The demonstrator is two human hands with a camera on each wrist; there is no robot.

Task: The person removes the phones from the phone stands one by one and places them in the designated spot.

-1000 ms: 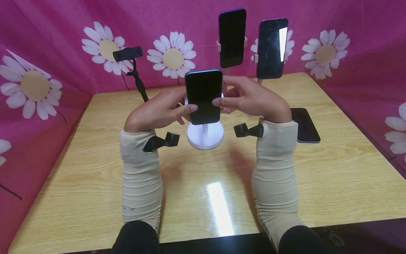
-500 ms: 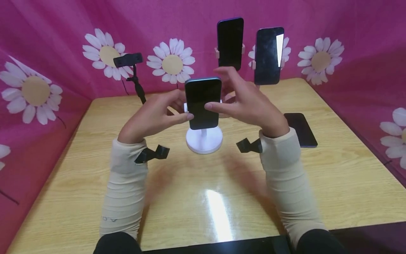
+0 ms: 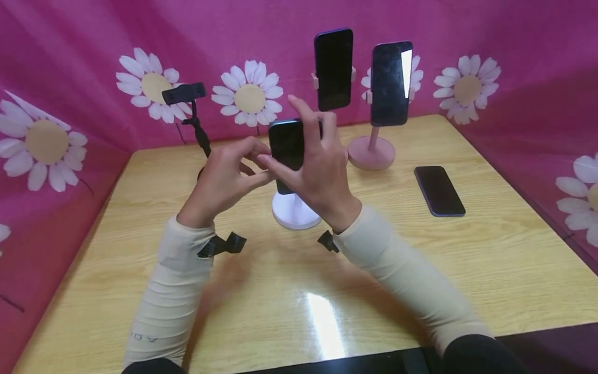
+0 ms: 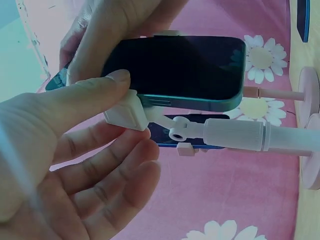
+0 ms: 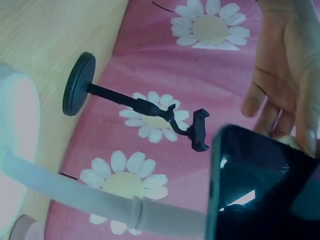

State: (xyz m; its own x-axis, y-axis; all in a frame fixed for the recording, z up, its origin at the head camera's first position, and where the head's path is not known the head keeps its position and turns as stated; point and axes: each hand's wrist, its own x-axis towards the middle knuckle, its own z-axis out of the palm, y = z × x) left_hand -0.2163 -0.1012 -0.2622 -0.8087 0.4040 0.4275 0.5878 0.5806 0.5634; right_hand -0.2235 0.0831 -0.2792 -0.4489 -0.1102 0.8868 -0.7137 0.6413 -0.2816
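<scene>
A dark smartphone [image 3: 284, 141] stands upright in the clamp of a white phone stand [image 3: 291, 217] at the middle of the table. My left hand [image 3: 221, 179] pinches the clamp's left side, thumb at the phone's edge and fingers behind; the left wrist view shows the white clamp jaw [image 4: 127, 114] between them. My right hand [image 3: 320, 171] is in front of the phone, covering its right part, fingers stretched upward and apart. Its thumb points left, close to the left thumb; whether it touches the phone cannot be told. The right wrist view shows the phone screen [image 5: 260, 195] but not the right hand.
Behind stand two phones, one upright phone [image 3: 334, 70] and another phone [image 3: 391, 83] on a pink stand [image 3: 371, 153]. A phone [image 3: 439, 191] lies flat at right. A black phone stand [image 3: 184, 93] holds nothing at back left. Daisy-printed pink cloth [image 3: 280, 31] surrounds the table.
My right hand has left the phone's right edge and moved left across its front, its fingers spreading upward. My left hand stays at the left side of the clamp. The phone remains in the stand.
</scene>
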